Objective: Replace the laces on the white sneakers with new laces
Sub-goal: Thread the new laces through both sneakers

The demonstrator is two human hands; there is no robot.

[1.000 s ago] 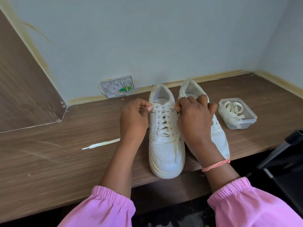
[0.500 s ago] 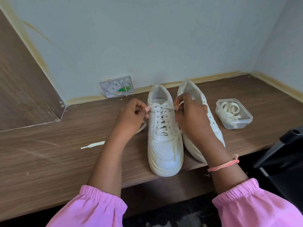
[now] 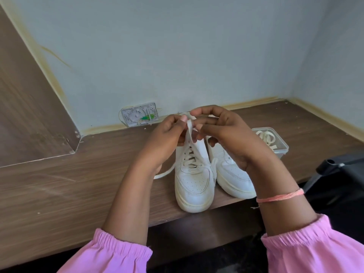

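Both hands have risen and come together above the laced white leather sneaker (image 3: 194, 180) on the wooden counter (image 3: 78, 184). Left hand (image 3: 167, 137) and right hand (image 3: 226, 134) pinch the cream flat lace (image 3: 189, 128) ends; tying seems started. Next, I think, crossing them.

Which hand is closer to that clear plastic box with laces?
The right hand: it is beside the plastic box, pinching the lace. The left hand is farther, beyond the sneakers.

Bare desk (image 3: 59, 194) left; container (image 3: 275, 146) right.
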